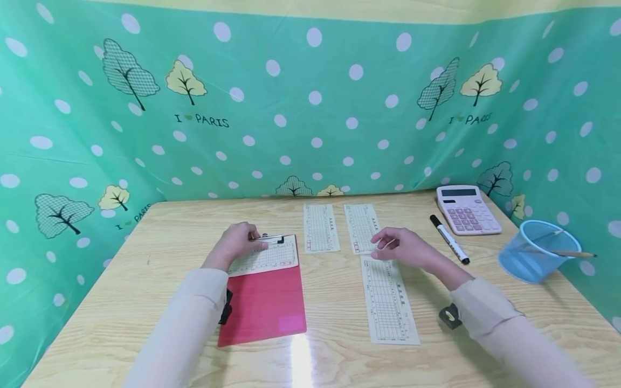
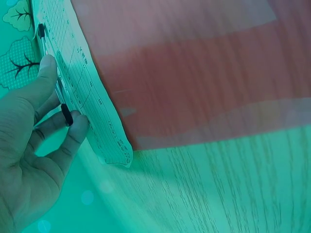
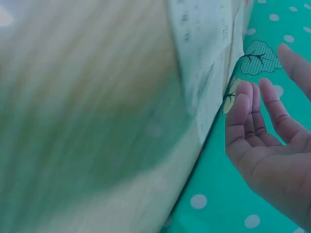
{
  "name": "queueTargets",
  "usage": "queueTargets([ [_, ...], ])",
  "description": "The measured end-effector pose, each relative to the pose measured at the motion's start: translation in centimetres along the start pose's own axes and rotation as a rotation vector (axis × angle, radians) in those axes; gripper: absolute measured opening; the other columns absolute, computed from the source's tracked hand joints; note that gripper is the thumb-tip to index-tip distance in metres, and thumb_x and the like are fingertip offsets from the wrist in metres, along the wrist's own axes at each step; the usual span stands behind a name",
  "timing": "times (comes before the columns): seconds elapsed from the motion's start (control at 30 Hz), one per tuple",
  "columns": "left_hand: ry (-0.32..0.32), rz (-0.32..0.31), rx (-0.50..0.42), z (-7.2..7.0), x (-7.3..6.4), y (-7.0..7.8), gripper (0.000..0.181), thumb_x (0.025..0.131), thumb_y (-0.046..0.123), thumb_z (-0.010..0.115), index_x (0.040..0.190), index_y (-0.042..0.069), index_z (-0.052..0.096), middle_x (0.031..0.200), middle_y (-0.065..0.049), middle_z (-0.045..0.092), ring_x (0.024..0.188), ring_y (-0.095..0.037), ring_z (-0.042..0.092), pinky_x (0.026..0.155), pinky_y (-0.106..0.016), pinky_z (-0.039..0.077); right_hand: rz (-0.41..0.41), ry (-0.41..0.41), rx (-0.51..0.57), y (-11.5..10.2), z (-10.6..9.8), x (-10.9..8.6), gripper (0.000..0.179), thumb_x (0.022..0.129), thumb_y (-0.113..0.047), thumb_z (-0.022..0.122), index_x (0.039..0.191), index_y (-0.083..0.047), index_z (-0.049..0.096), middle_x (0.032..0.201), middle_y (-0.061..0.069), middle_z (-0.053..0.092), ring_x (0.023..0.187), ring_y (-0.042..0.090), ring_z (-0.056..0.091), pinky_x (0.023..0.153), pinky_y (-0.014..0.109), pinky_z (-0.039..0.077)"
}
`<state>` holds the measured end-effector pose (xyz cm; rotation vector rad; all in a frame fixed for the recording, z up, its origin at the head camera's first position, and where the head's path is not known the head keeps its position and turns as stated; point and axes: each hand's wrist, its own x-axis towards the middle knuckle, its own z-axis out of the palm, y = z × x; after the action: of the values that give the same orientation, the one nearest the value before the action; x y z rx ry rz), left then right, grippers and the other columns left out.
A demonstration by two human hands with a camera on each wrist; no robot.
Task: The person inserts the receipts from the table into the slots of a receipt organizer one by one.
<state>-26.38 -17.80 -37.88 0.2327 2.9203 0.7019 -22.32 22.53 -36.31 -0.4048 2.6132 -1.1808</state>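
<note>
My left hand (image 1: 236, 240) is at the top edge of a red clipboard (image 1: 267, 307) on the table's left half. Its thumb and fingers grip the wire clip (image 2: 59, 90), which has black end caps. A printed paper slip (image 1: 274, 257) lies across the board's upper part, under the clip. To the right, my right hand (image 1: 404, 247) hovers with loosely bent fingers and nothing held. Below it a long printed slip (image 1: 390, 302) lies on the table, its top end meeting a second slip (image 1: 359, 226). A third slip (image 1: 320, 229) lies between that one and the clipboard.
A black-capped marker (image 1: 450, 240) lies right of my right hand, with a pink calculator (image 1: 468, 210) behind it. A blue mesh cup (image 1: 524, 258) holding a pencil (image 1: 572, 253) stands at the right edge. Green dotted cloth (image 1: 315, 124) encloses the wooden table (image 1: 160, 258).
</note>
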Motion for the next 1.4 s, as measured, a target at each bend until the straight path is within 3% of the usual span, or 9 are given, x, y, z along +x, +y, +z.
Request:
queueTargets([
  [0.33, 0.0, 0.001, 0.0, 0.1, 0.0, -0.1, 0.026, 0.09, 0.026, 0.08, 0.093, 0.003, 0.069, 0.091, -0.01, 0.062, 0.085, -0.025, 0.053, 0.081, -0.042, 0.045, 0.053, -0.009, 0.056, 2.3, -0.5, -3.5, 0.049, 0.09, -0.022, 0.079, 0.126, 0.005, 0.06, 0.107, 0.012, 0.063, 0.095, 0.024, 0.059, 0.075, 0.036, 0.052],
  [0.6, 0.006, 0.007, 0.011, -0.1, -0.3, 0.2, 0.025, 0.09, 0.025, 0.08, 0.094, 0.002, 0.069, 0.09, -0.01, 0.061, 0.085, -0.026, 0.053, 0.081, -0.043, 0.045, 0.121, 0.022, -0.001, 3.0, -0.1, -5.2, 0.067, 0.084, -0.023, 0.084, 0.134, 0.01, 0.053, 0.104, 0.011, 0.06, 0.09, 0.022, 0.055, 0.069, 0.028, 0.048],
  [0.9, 0.009, 0.007, 0.012, -0.1, -0.3, 0.1, 0.025, 0.09, 0.025, 0.08, 0.094, 0.003, 0.069, 0.09, -0.01, 0.061, 0.085, -0.025, 0.053, 0.081, -0.042, 0.046, 0.13, 0.044, -0.142, 2.2, 1.3, -5.8, 0.086, 0.081, -0.033, 0.087, 0.139, 0.015, 0.047, 0.103, 0.012, 0.051, 0.089, 0.024, 0.046, 0.072, 0.033, 0.04],
  [1.13, 0.015, 0.009, 0.012, 0.1, -0.3, -0.1, 0.025, 0.09, 0.025, 0.08, 0.093, 0.003, 0.069, 0.091, -0.01, 0.061, 0.085, -0.025, 0.053, 0.081, -0.043, 0.045, 0.143, 0.053, -0.215, 1.9, 2.0, -6.2, 0.097, 0.077, -0.041, 0.089, 0.144, 0.012, 0.043, 0.117, 0.021, 0.053, 0.099, 0.03, 0.049, 0.086, 0.046, 0.045],
  [1.4, 0.016, 0.019, 0.013, 0.1, -0.2, -0.2, 0.025, 0.09, 0.025, 0.08, 0.093, 0.003, 0.069, 0.09, -0.009, 0.06, 0.085, -0.025, 0.052, 0.08, -0.042, 0.045, 0.157, 0.086, -0.245, 2.0, 2.6, -6.4, 0.094, 0.075, -0.04, 0.09, 0.145, 0.007, 0.048, 0.102, 0.012, 0.048, 0.087, 0.024, 0.043, 0.07, 0.034, 0.038],
])
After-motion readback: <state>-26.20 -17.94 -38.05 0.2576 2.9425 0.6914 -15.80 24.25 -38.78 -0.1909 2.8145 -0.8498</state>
